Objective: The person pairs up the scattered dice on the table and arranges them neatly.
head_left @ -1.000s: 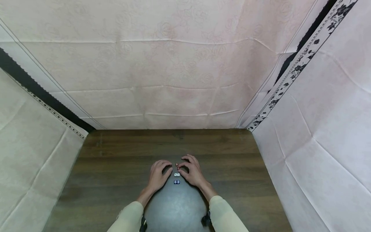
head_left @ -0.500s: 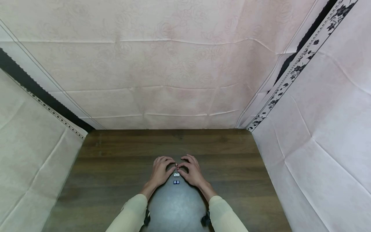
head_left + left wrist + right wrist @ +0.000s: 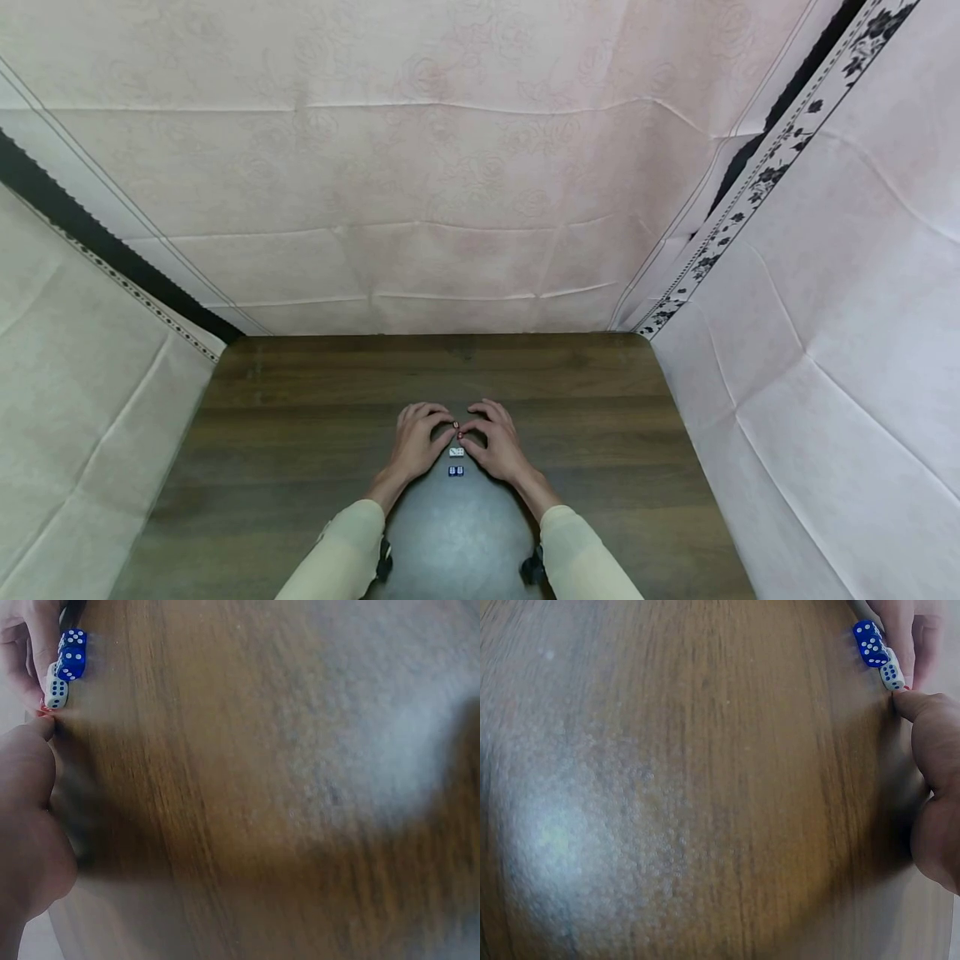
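Between the tips of thumb and forefinger my left hand (image 3: 418,435) pinches a small red die (image 3: 455,425). A second red die (image 3: 460,435), slightly nearer to me, is pinched the same way by my right hand (image 3: 496,437). Just in front of them on the table lie white dice (image 3: 457,452) with dark pips, side by side. Closer to me is a pair of blue dice (image 3: 456,471), also touching. In the left wrist view the blue dice (image 3: 73,656) and a white die (image 3: 56,686) show clearly, but fingers mostly hide the red ones.
The dark wooden table (image 3: 315,383) ends at a straight far edge. Pale patterned cloth (image 3: 450,183) hangs behind it, and more cloth (image 3: 825,400) borders the right side. Bright light reflects off the tabletop between my forearms.
My left hand has moved right, its thumb and forefinger closing on the farther red die. My right hand stays almost still with its die. White and blue dice have not visibly moved.
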### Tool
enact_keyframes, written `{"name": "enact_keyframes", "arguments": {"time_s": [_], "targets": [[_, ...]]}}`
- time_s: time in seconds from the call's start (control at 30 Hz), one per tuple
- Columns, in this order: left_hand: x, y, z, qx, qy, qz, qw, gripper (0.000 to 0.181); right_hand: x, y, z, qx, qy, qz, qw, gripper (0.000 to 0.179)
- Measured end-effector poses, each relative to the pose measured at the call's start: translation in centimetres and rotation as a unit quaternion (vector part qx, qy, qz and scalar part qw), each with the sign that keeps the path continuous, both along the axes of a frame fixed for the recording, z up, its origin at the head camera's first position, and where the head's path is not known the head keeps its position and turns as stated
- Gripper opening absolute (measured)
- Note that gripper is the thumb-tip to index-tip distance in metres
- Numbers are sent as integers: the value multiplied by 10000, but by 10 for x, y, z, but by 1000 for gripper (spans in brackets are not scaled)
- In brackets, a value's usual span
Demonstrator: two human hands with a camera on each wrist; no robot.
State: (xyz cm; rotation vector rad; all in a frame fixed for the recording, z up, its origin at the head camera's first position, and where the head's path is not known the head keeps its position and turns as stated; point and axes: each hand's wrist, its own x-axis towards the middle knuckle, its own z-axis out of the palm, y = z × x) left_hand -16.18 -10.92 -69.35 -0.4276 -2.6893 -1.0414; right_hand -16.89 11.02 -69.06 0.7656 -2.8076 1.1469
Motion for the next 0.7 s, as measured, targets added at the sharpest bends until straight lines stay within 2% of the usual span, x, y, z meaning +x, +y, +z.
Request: {"name": "enact_keyframes", "arguments": {"time_s": [0.33, 0.47, 0.7], "targets": [[1, 1, 1, 31, -7, 54, 10000, 11, 0, 0, -1, 6, 36, 29, 10000, 13], [5, -1, 3, 176, -12, -43, 9998, 10, 1, 1, -1, -8, 125, 52, 9999, 11], [11, -7, 5, 352, -264, -257, 9987, 12, 1, 1, 0, -39, 16, 64, 10000, 12]]}}
